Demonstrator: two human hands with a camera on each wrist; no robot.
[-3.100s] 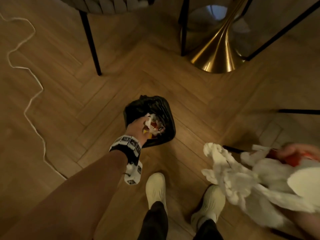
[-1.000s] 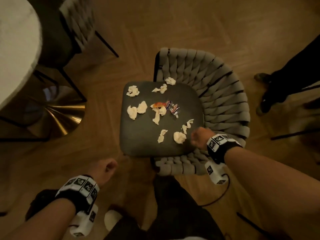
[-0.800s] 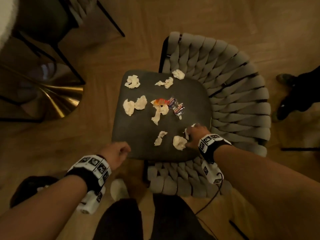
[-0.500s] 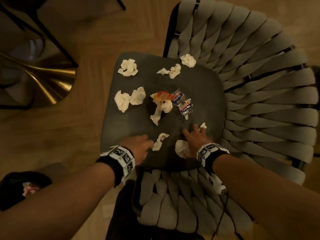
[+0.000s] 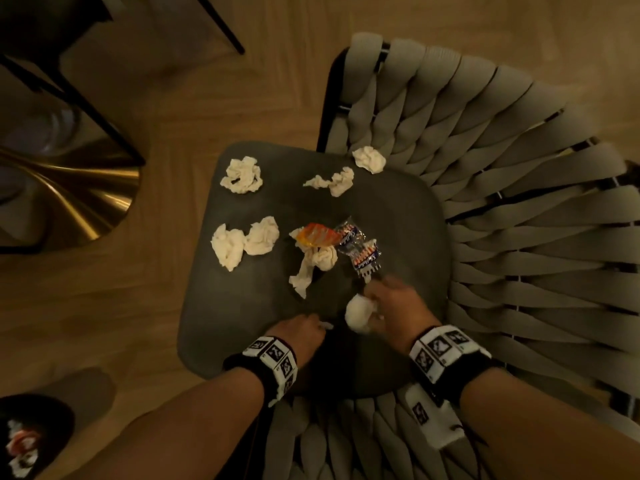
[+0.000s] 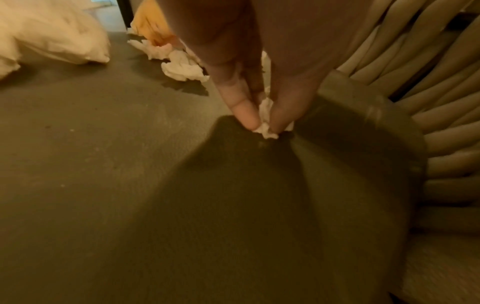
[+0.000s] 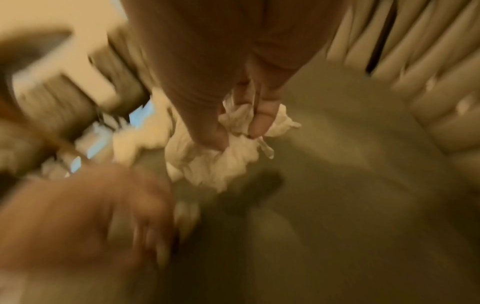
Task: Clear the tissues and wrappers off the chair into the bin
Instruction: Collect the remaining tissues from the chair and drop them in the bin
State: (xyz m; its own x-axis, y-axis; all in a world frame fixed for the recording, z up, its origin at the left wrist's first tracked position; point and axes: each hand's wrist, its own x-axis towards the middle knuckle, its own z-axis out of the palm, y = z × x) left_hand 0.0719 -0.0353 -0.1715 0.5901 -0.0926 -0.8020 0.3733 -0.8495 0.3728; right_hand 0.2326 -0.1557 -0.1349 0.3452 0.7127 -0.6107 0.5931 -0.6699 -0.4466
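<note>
Left hand (image 5: 299, 332) pinches a small tissue scrap (image 6: 265, 123) at the chair (image 5: 519, 209) seat's near edge; right hand (image 5: 394, 308) clutches a crumpled tissue wad (image 5: 358, 311) beside it; farther back lie loose tissues (image 5: 242, 174) and two wrappers (image 5: 360, 251); bin (image 5: 31, 441) on the floor, left

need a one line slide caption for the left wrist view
Left hand pinches a small tissue scrap on the chair seat.
</note>
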